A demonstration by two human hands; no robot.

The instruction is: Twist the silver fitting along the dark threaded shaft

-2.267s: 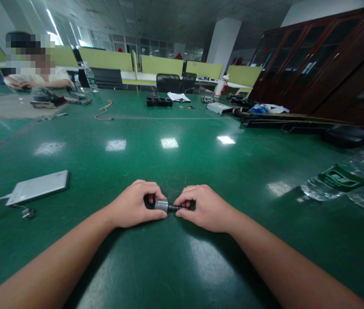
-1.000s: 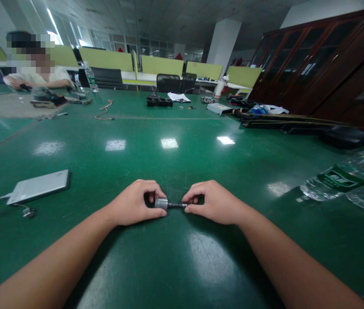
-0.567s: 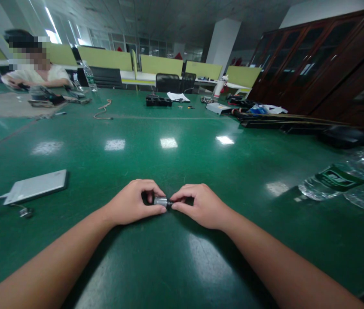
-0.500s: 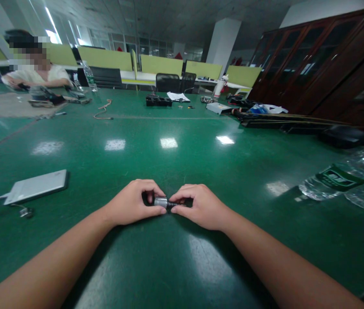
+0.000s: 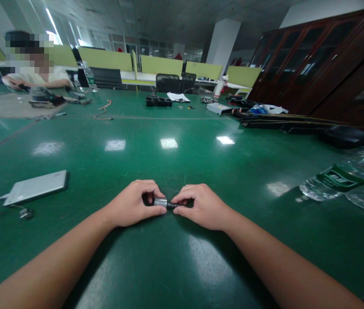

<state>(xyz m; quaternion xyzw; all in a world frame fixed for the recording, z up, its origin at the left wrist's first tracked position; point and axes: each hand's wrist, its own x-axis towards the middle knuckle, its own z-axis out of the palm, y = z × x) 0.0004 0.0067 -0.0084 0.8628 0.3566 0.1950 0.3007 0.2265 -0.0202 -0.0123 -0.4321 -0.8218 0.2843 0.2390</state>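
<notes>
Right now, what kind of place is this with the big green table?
It looks like an office: beyond the green table are black chairs, yellow-green desk dividers and a tall wooden cabinet.

Left hand (image 5: 136, 203) and right hand (image 5: 203, 207) pinch, facing each other, forearms (image 5: 57, 259) angled inward.

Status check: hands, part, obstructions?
Left hand gripping grey cylinder. Right hand pinching dark ribbed rod at cylinder's end. Flat white device left, clear bottles right, both apart from hands.
</notes>
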